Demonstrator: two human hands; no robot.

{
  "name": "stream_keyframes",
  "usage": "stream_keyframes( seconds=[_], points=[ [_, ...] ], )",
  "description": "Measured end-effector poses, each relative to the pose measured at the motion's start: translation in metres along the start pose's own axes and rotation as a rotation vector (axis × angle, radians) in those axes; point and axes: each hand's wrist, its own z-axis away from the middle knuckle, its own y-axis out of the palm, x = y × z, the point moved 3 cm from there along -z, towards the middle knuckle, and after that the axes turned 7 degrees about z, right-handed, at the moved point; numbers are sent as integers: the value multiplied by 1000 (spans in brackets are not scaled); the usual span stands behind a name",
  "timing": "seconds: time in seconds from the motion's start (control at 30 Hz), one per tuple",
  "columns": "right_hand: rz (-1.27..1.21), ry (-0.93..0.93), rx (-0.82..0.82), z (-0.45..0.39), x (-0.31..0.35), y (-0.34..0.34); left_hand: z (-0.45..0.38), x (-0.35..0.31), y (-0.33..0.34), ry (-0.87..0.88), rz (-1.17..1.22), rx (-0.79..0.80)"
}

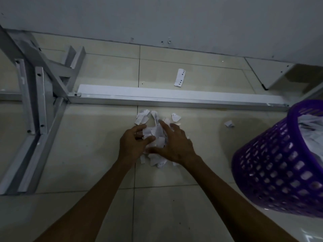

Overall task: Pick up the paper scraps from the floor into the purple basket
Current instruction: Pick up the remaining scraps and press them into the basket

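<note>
Indoor utility or office-type room: tiled floor [97,137], plain wall [157,18], grey metal frame [43,88] beyond the hands.

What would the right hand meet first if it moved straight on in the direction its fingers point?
Probably the loose paper scraps just beyond the right hand, then the grey metal bar of the frame. Depth is unclear.
</note>
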Motion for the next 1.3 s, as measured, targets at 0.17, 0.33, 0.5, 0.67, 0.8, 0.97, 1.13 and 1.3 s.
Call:
stream_keyframes(
  seconds=[0.17,0.33,0.5,0.67,0.8,0.97,1.13,1.3],
  points=[
    [-41,-55,-133,4,2,0,8,4,2,-7,29,-3],
    [-395,32,-239,14,-3,-7,14,6,7,-39,48,-1],
    [-514,72,-250,27,-11,-20,21,-7,17,-28,93,20],
    [-563,91,-291,43,-23,-46,28,-34,25,-8,144,71],
    [-580,78,-320,58,-23,-79,32,-65,31,22,172,94],
    [-580,84,-388,79,-19,-132,41,-117,41,99,211,109],
    [-573,49,-469,104,-20,-186,50,-170,56,159,264,160],
    [-540,48,-521,134,-36,-238,65,-223,84,262,224,196]
  ],
)
